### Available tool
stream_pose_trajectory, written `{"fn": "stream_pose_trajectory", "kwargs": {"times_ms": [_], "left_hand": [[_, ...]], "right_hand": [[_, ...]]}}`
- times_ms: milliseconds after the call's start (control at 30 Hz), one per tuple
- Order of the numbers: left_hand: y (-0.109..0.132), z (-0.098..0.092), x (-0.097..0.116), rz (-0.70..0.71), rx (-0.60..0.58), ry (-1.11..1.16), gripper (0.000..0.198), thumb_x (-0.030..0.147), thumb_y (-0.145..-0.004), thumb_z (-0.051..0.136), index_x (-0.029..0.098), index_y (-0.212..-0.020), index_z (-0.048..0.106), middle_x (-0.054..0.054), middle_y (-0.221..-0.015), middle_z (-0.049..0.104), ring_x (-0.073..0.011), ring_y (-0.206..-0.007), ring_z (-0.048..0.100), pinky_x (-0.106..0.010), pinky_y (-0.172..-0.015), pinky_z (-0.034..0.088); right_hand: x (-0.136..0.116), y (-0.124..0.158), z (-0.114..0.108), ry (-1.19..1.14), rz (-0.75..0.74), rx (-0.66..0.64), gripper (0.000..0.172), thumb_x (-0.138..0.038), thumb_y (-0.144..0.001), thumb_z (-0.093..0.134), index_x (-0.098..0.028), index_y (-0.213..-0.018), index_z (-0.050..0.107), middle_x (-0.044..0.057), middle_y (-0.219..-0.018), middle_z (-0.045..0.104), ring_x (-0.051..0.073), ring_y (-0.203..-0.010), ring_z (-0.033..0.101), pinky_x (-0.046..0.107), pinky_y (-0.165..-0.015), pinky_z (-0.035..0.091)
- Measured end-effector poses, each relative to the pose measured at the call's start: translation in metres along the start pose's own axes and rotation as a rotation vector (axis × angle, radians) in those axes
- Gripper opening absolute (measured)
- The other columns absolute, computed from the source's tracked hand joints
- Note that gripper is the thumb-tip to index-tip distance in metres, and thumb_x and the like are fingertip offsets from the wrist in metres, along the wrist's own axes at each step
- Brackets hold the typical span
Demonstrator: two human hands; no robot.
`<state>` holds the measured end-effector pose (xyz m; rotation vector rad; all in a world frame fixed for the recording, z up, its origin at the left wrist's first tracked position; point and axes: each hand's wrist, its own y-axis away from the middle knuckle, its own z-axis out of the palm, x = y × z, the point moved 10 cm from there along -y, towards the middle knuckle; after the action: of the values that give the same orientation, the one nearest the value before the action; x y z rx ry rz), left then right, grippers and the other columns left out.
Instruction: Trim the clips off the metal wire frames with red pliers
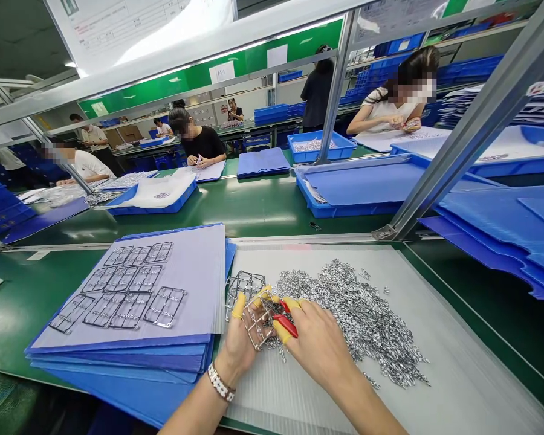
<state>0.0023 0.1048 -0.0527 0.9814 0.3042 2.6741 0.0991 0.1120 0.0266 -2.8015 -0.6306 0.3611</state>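
Note:
Yellow covers wrap several fingertips of both hands. My left hand (241, 341) is closed round a silvery rectangular frame (256, 320) with small parts in it. From the right, my right hand (315, 338) grips red-handled pliers (286, 325), whose tip is hidden at the frame. Behind my left hand lie more metal frames (247, 283). A big pile of small shiny metal pieces (358, 314) spreads over the white sheet (439, 362) to the right. Several dark metal frames (122, 278) lie in rows on a pale board at the left.
Blue sheets (118, 380) are stacked under the pale board. A metal rail (272, 240) runs behind the work area, with a slanted post (462, 127) at the right. Beyond are blue trays (358, 211) and several seated people. Blue boards (503, 223) jut in at the right.

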Motion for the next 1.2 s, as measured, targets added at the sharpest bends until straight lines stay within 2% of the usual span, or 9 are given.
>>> {"fn": "stream_pose_trajectory", "kwargs": {"times_ms": [200,533,767,867,967,1200], "left_hand": [[-0.001,0.001,0.001,0.019,0.006,-0.033,0.053,0.056,-0.088,0.042,0.018,-0.117,0.064,-0.013,-0.118,0.064,-0.0261,-0.108,0.058,-0.035,-0.084,0.047],[0.0,-0.002,0.005,0.07,0.024,-0.116,0.059,0.058,-0.087,0.042,0.015,-0.123,0.06,-0.014,-0.122,0.061,-0.0291,-0.112,0.054,-0.036,-0.083,0.048],[-0.004,-0.004,0.003,0.035,0.041,-0.027,0.061,0.061,-0.088,0.038,0.015,-0.122,0.06,-0.014,-0.12,0.063,-0.0272,-0.105,0.058,-0.035,-0.079,0.047],[-0.009,-0.006,0.0,0.041,0.051,-0.002,0.065,0.063,-0.087,0.037,0.015,-0.124,0.059,-0.014,-0.119,0.064,-0.0279,-0.104,0.059,-0.038,-0.085,0.045],[-0.01,0.001,-0.003,0.043,0.016,0.007,0.066,0.063,-0.087,0.036,0.012,-0.123,0.059,-0.015,-0.117,0.065,-0.0291,-0.108,0.058,-0.04,-0.094,0.041],[-0.004,0.003,-0.002,0.055,0.045,-0.014,0.063,0.061,-0.088,0.038,0.012,-0.12,0.061,-0.013,-0.114,0.067,-0.0294,-0.111,0.057,-0.041,-0.099,0.038]], "right_hand": [[0.001,-0.003,-0.002,0.002,0.007,-0.057,0.023,-0.03,-0.082,0.056,-0.022,-0.103,0.06,0.006,-0.086,0.065,0.024,-0.08,0.06,0.036,-0.068,0.039],[-0.005,-0.002,-0.003,0.117,-0.016,-0.026,0.016,-0.026,-0.081,0.059,-0.02,-0.096,0.059,0.005,-0.08,0.063,0.021,-0.075,0.058,0.034,-0.066,0.037],[-0.004,0.009,-0.007,0.034,0.015,-0.016,0.032,-0.028,-0.081,0.06,-0.021,-0.112,0.057,0.006,-0.092,0.065,0.024,-0.087,0.057,0.036,-0.073,0.035],[-0.009,0.011,-0.003,0.001,0.008,-0.04,0.025,-0.028,-0.081,0.059,-0.022,-0.105,0.059,0.006,-0.091,0.065,0.023,-0.086,0.056,0.036,-0.074,0.034],[-0.013,0.008,-0.001,-0.007,0.011,-0.07,0.018,-0.027,-0.08,0.059,-0.021,-0.097,0.061,0.006,-0.088,0.065,0.024,-0.085,0.056,0.036,-0.073,0.034],[-0.015,0.003,-0.004,-0.067,0.018,-0.101,0.017,-0.027,-0.081,0.058,-0.022,-0.097,0.061,0.005,-0.088,0.065,0.023,-0.084,0.058,0.035,-0.072,0.036]]}}
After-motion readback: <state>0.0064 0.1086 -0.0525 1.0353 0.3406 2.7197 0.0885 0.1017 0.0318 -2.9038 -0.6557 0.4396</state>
